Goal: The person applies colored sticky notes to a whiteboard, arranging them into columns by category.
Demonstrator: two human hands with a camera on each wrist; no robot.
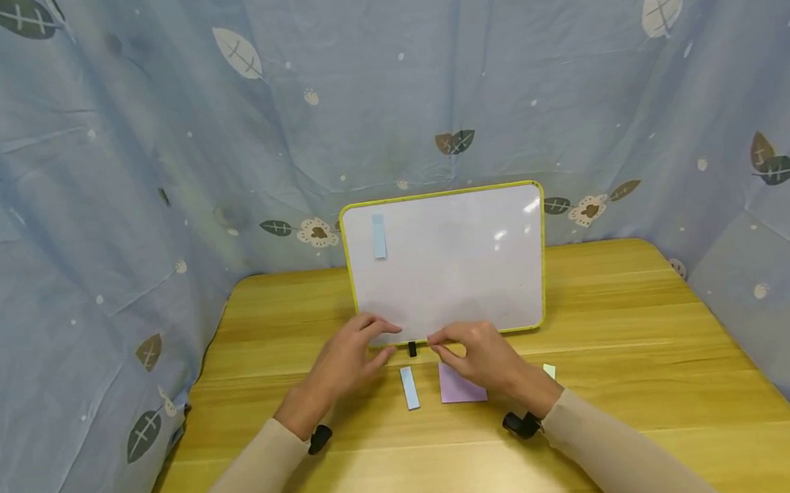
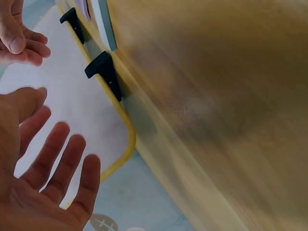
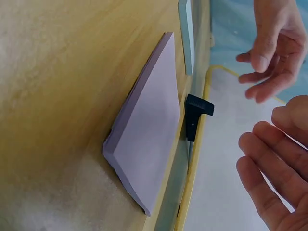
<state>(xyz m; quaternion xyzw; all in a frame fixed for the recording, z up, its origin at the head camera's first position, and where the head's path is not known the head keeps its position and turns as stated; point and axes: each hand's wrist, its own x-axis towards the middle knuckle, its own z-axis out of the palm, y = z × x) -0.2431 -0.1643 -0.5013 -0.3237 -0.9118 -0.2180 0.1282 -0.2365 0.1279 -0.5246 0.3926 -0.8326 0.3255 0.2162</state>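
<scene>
A whiteboard (image 1: 449, 273) with a yellow frame stands upright on the table, with a light blue sticky strip (image 1: 379, 237) at its upper left. My left hand (image 1: 349, 357) hovers at its lower left edge; the left wrist view shows the fingers (image 2: 67, 159) spread and holding nothing. My right hand (image 1: 480, 351) is beside it, thumb and forefinger tips close together before the lower edge; nothing shows between them. Under the right hand lies a purple sticky-note pad (image 3: 149, 125), partly covered in the head view. A narrow light blue pad (image 1: 409, 388) lies between the hands.
Black feet (image 2: 108, 74) support the board's lower edge. A pale green slip (image 1: 550, 371) shows beside the right wrist, partly hidden. The wooden table (image 1: 673, 377) is bordered by a patterned blue curtain (image 1: 378, 102) at the back and sides.
</scene>
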